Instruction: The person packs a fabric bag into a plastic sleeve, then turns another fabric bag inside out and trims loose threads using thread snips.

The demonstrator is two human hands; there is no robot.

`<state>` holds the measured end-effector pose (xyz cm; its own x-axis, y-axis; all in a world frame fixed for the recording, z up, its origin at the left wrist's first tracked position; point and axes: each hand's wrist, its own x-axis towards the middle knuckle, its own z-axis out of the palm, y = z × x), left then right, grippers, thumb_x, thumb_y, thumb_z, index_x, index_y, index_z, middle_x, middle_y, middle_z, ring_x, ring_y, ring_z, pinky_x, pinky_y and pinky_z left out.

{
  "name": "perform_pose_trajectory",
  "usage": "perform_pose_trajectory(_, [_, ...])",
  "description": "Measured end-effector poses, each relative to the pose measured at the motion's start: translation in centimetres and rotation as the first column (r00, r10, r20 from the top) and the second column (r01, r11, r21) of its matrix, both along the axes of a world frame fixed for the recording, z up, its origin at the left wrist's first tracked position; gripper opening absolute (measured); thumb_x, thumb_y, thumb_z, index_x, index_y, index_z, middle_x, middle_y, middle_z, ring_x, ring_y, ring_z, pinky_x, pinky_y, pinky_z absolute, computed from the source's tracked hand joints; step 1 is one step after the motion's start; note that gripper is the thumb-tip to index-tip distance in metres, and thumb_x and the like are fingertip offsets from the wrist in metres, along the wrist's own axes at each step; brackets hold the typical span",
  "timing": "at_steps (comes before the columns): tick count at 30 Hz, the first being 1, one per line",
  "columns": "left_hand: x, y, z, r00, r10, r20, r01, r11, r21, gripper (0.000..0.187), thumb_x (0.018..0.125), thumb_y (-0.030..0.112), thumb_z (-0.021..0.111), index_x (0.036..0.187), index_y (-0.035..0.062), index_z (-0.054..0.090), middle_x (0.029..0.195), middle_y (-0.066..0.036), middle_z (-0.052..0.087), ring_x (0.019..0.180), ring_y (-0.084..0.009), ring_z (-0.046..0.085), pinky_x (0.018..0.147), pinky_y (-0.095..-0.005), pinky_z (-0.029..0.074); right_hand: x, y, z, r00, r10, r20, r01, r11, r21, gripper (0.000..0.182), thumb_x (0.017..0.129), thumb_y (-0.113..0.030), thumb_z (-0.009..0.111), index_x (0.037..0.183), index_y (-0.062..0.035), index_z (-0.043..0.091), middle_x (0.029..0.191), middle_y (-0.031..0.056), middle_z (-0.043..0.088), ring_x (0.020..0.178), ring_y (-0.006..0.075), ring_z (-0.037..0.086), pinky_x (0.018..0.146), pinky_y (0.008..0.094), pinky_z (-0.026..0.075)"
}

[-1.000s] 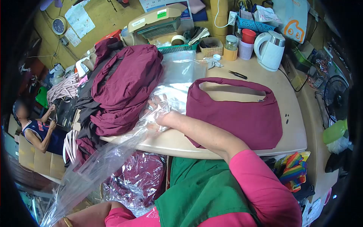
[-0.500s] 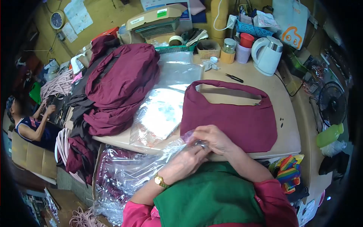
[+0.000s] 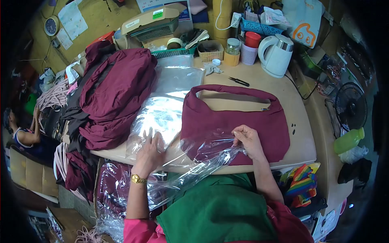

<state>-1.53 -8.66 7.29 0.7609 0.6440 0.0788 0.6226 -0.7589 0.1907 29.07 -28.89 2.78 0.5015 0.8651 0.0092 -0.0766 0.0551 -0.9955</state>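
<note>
My right hand [image 3: 248, 141] pinches the edge of a clear plastic bag [image 3: 210, 158] between thumb and fingers. The bag stretches down and left from there, over the lower part of a maroon fabric handbag [image 3: 243, 121] that lies flat with its strap at the top. My left hand [image 3: 149, 153], a gold watch [image 3: 138, 178] on its wrist, rests with fingers spread at the near end of a stack of clear plastic bags [image 3: 174, 83].
Left of the stack is a heap of maroon fabric [image 3: 117, 95]. Thread snips [image 3: 239, 82] and an electric kettle [image 3: 276, 56] are behind the handbag. Plastic-wrapped maroon goods [image 3: 115, 188] fill a box below the table. Another person [image 3: 28, 137] sits far left.
My hands were together at the handbag's lower left corner. Now they are apart: the left has moved onto the plastic stack, the right rightward over the handbag, drawing out the clear bag.
</note>
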Motion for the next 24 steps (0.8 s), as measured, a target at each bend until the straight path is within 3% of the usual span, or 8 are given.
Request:
perform_pose_trajectory(3, [-0.7,0.9,-1.6,0.995,-0.054,0.089,0.054,0.999,0.006,0.081,0.084,0.041,0.072,0.146,0.0033,0.036,0.149,-0.030,0.034,0.139,-0.0418,0.035,0.104,-0.0474,0.043,-0.3,0.4,0.0,1.000,0.018,0.019,-0.018,1.000,-0.006,0.012,0.097,-0.010,0.060,0.098,0.0014,0.063,0.073,0.0025,0.062,0.064,0.0068,0.058,0.060,0.0201,0.046])
perform_pose_trajectory(9, [0.4,0.3,-4.7,0.972,0.132,0.192,-0.118,0.990,-0.080,0.079,0.088,0.040,0.068,0.143,-0.0063,0.036,0.142,-0.027,0.046,0.131,-0.0419,0.045,0.107,-0.0477,0.037,-0.7,0.6,-0.8,0.999,0.012,0.037,-0.012,1.000,-0.009,0.011,0.097,-0.009,0.060,0.098,0.0017,0.063,0.074,0.0015,0.062,0.065,0.0065,0.057,0.061,0.0214,0.047])
perform_pose_trajectory(11, [0.3,0.3,-7.2,0.997,0.073,0.040,-0.079,0.977,0.200,0.074,0.093,0.043,0.060,0.141,-0.0083,0.038,0.139,-0.031,0.046,0.130,-0.0450,0.045,0.101,-0.0465,0.045,-0.8,0.5,-0.9,0.999,0.014,0.031,-0.014,1.000,-0.005,0.011,0.097,-0.008,0.060,0.098,0.0021,0.063,0.075,0.0015,0.061,0.066,0.0075,0.058,0.061,0.0228,0.048])
perform_pose_trajectory(13, [1.4,-0.7,-5.4,0.995,-0.006,0.103,-0.022,0.963,0.268,0.062,0.097,0.039,0.054,0.140,-0.0042,0.044,0.135,-0.031,0.049,0.124,-0.0433,0.050,0.096,-0.0477,0.047,-0.9,0.4,-0.7,0.993,0.021,0.120,-0.015,0.999,-0.046,0.010,0.097,-0.008,0.060,0.099,0.0017,0.062,0.075,0.0013,0.061,0.067,0.0072,0.058,0.061,0.0231,0.048])
perform_pose_trajectory(15, [3.7,-1.8,-0.9,0.981,0.178,-0.075,-0.189,0.964,-0.187,0.053,0.099,0.034,0.051,0.140,0.0013,0.046,0.137,-0.030,0.049,0.119,-0.0410,0.054,0.093,-0.0483,0.048,-1.1,0.7,-0.6,0.991,0.022,0.130,-0.015,0.998,-0.055,0.010,0.096,-0.008,0.060,0.099,0.0014,0.062,0.075,0.0013,0.061,0.068,0.0071,0.058,0.061,0.0232,0.048])
perform_pose_trajectory(17, [4.9,-0.6,-1.9,0.964,0.225,-0.141,-0.255,0.934,-0.251,0.045,0.100,0.030,0.049,0.139,0.0063,0.049,0.142,-0.028,0.046,0.116,-0.0397,0.056,0.093,-0.0487,0.047,-1.1,0.6,-0.6,0.989,0.024,0.146,-0.014,0.998,-0.067,0.011,0.096,-0.009,0.061,0.100,0.0012,0.062,0.075,0.0012,0.061,0.068,0.0069,0.058,0.061,0.0232,0.047])
perform_pose_trajectory(20, [6.3,3.1,-6.0,0.963,0.062,0.263,-0.141,0.945,0.294,0.042,0.102,0.032,0.046,0.134,0.0066,0.052,0.145,-0.026,0.042,0.116,-0.0430,0.055,0.096,-0.0499,0.045,-1.2,0.7,-0.7,0.985,0.034,0.167,-0.023,0.997,-0.069,0.011,0.097,-0.009,0.061,0.100,0.0008,0.063,0.076,0.0014,0.061,0.069,0.0069,0.058,0.061,0.0236,0.048])
perform_pose_trajectory(24, [9.1,6.1,-3.8,0.935,0.235,0.264,-0.241,0.970,-0.009,0.044,0.100,0.034,0.047,0.134,0.0061,0.053,0.145,-0.027,0.042,0.114,-0.0447,0.058,0.092,-0.0529,0.047,-1.2,0.8,-1.1,0.979,0.013,0.204,-0.004,0.999,-0.044,0.012,0.097,-0.010,0.060,0.100,0.0009,0.063,0.076,0.0006,0.061,0.069,0.0068,0.057,0.061,0.0235,0.048])
